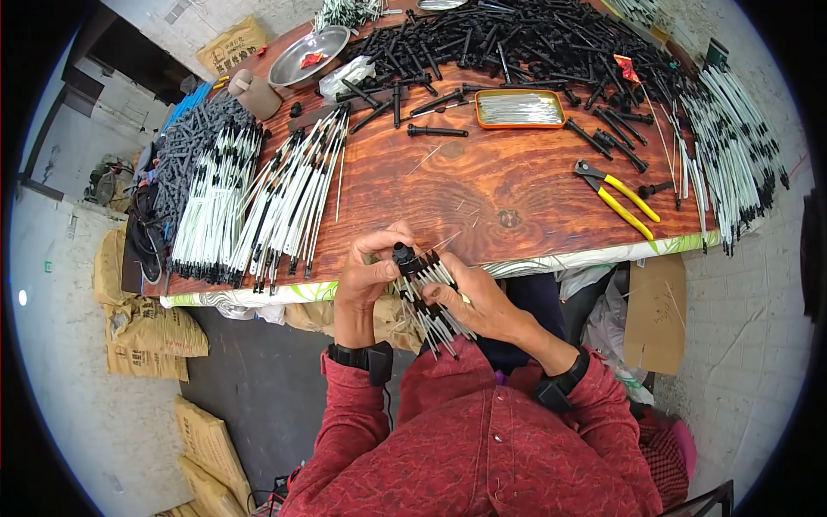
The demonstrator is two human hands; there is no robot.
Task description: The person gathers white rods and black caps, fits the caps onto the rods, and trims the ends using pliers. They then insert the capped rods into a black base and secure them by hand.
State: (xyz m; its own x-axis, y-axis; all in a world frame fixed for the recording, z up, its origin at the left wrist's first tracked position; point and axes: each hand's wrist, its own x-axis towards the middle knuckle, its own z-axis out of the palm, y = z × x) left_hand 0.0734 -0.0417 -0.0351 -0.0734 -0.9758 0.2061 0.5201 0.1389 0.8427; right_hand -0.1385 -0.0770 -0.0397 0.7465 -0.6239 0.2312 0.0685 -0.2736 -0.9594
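Observation:
A bundle of thin white rods with black ends (441,320) is held in front of my body, just off the near edge of the table. My right hand (482,297) is closed round it, with the thumb lying across the rods. My left hand (376,265) pinches a short black plastic fitting (402,254) at the upper end of the bundle. The fingers of both hands nearly meet there, so how the fitting joins the rods is partly hidden. Thin, pale, needle-like strands (448,240) stick out above my right fingers.
On the wooden table (388,198) lie yellow-handled cutters (616,196), an orange-rimmed tray (476,114) of silvery pins and a metal bowl (284,76). Black plastic tubes (500,39) heap at the back. White rod bundles stand left (211,207) and right (732,155). Sacks (159,327) sit lower left.

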